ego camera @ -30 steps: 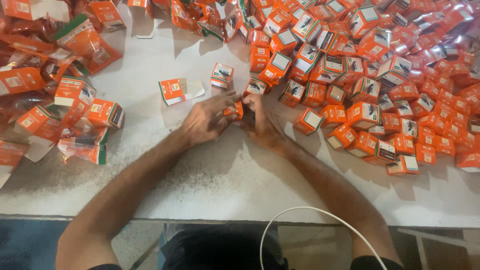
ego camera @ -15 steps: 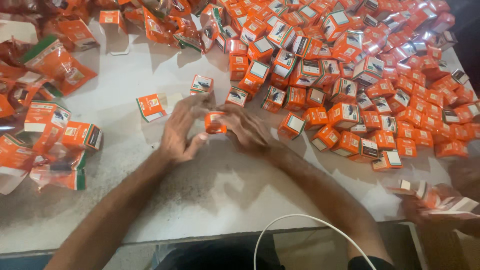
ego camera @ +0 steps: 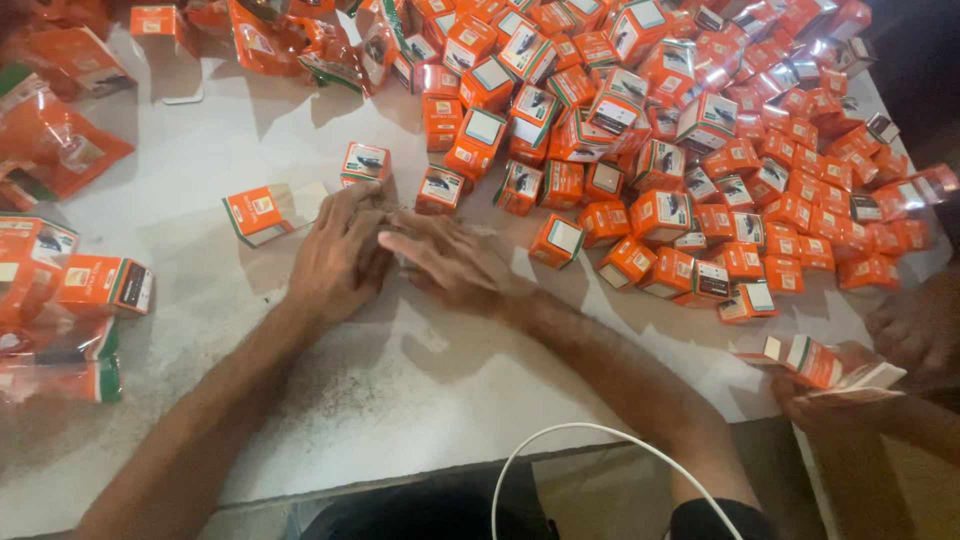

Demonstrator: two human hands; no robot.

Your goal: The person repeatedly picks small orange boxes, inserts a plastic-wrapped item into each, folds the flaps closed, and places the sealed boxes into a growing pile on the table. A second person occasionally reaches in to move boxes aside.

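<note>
My left hand (ego camera: 338,258) and my right hand (ego camera: 452,262) meet on the white table (ego camera: 330,390), fingertips touching. The left fingers are curled and the right fingers lie stretched toward the left, blurred. Whatever is between them is hidden, and no box shows there. A small orange box with an open flap (ego camera: 262,213) lies just left of my left hand. Two closed orange boxes (ego camera: 365,162) (ego camera: 438,188) stand right behind my fingers.
A big heap of small orange boxes (ego camera: 700,130) fills the table's right and back. Orange plastic packets (ego camera: 60,150) and more boxes (ego camera: 100,285) lie at the left. Another person's hands (ego camera: 905,330) hold flat cartons (ego camera: 830,365) at the right edge. A white cable (ego camera: 600,440) loops near me.
My view has shifted right and down. The small orange box that showed between my fingers earlier is now hidden under my joined hands. Another person's hands came into view at the right.
</note>
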